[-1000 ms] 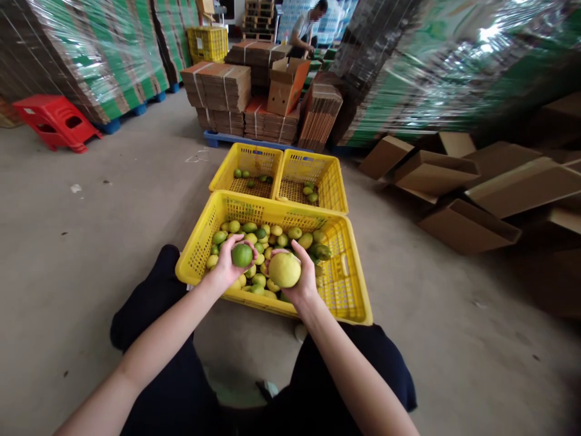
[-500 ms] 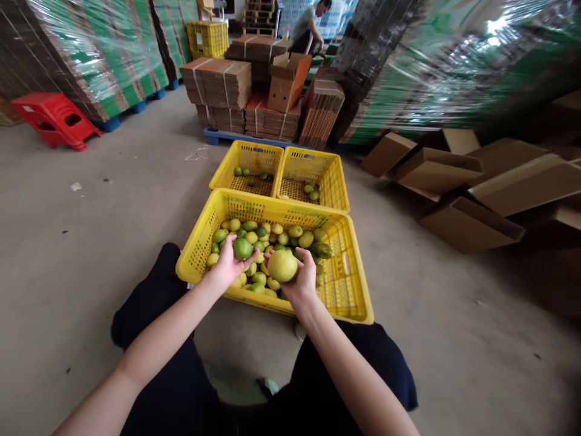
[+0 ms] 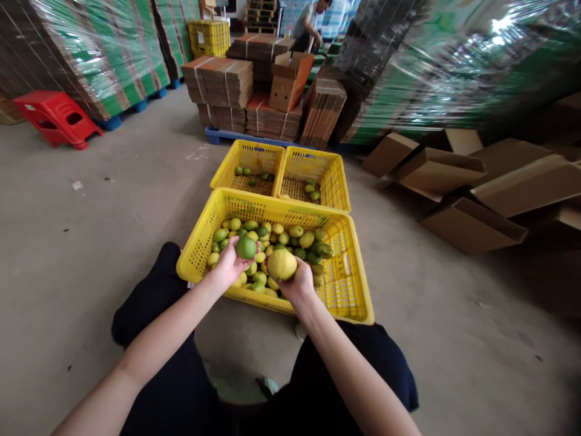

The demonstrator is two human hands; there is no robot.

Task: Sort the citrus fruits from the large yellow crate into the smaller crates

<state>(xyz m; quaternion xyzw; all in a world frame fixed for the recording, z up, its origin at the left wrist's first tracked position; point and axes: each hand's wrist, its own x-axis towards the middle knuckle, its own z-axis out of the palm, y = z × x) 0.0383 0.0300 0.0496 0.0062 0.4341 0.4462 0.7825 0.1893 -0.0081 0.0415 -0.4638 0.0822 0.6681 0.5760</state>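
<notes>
Over the large yellow crate (image 3: 361,290), my left hand (image 3: 229,263) is closed around a green lemon (image 3: 246,247). Just to its right, my right hand (image 3: 300,280) grips a bigger yellow lemon (image 3: 281,265), its fingers partly hidden behind the fruit. The two fruits are close together but apart. Below them in the crate lie many loose lemons, yellow and green (image 3: 307,240), mostly towards the left and middle. The crate stands between my knees and the two smaller crates.
Behind the large crate, a left yellow crate (image 3: 218,171) and a right yellow crate (image 3: 344,181) hold a few green fruits. Flattened cartons (image 3: 218,85) are stacked on a blue pallet. Open cardboard boxes (image 3: 472,224) lie right, a red stool (image 3: 59,118) left. A person (image 3: 306,27) bends at the back.
My left fingers have curled in around the green lemon, which has shifted slightly right. My right fingers have wrapped further round the yellow lemon, which has turned a little.
</notes>
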